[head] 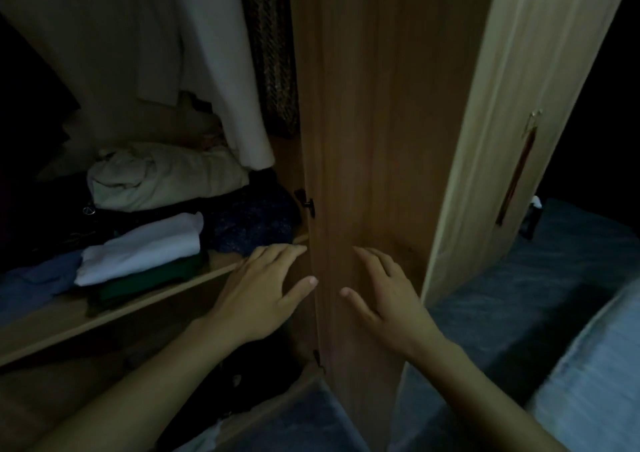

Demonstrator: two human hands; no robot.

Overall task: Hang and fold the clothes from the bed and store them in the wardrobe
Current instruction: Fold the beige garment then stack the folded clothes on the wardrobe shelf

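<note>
Wardrobe (374, 105), open, dim light. Far left, shelf (145, 304): folded clothes stored in low piles. A white folded top (138, 252) is seen lying on a dark green one (145, 280); behind, a pale bundle (162, 174) and a dark blue speckled piece (252, 219); a blue item at the left edge is too dim to be named. Above, pale coats (214, 53) are hung. All are judged soft, light and limp, best taken under the whole fold so the stack is kept square.

Left hand (263, 289): fingers (294, 251) straight, released, nothing grasped, laid by the shelf's front edge against the wardrobe's middle panel.

Right hand (384, 296): fingers spread, released, pressed flat on the same panel.

Door (502, 133), pale, swung open, handle (516, 178) unheld.

Far right, bed (519, 306), blue cover; possibly nothing is left there to fold.
</note>
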